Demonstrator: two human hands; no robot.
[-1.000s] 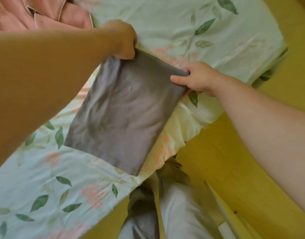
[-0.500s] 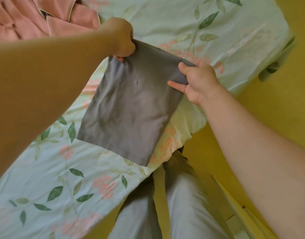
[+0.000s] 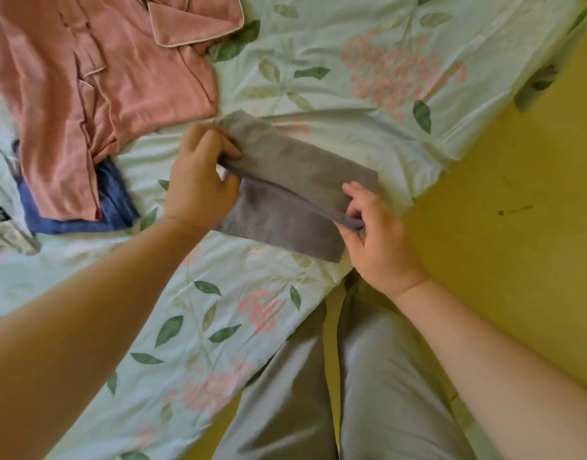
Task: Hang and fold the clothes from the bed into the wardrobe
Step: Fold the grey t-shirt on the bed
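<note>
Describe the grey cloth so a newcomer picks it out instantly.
On the floral mint-green bedsheet, look at the edge nearest the person's legs. The grey folded cloth sits there, pinched by the left hand and right hand; the pink pyjama top and blue garment lie untouched.

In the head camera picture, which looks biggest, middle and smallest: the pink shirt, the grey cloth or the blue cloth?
1. Pink fabric shirt with piped collar
2. Grey folded cloth
3. Dark blue cloth, mostly hidden under the shirt, so only its showing part ranks smallest.

The folded cloth [image 3: 295,184] lies on the bed [image 3: 335,104], right of the shirt [image 3: 102,78].
</note>
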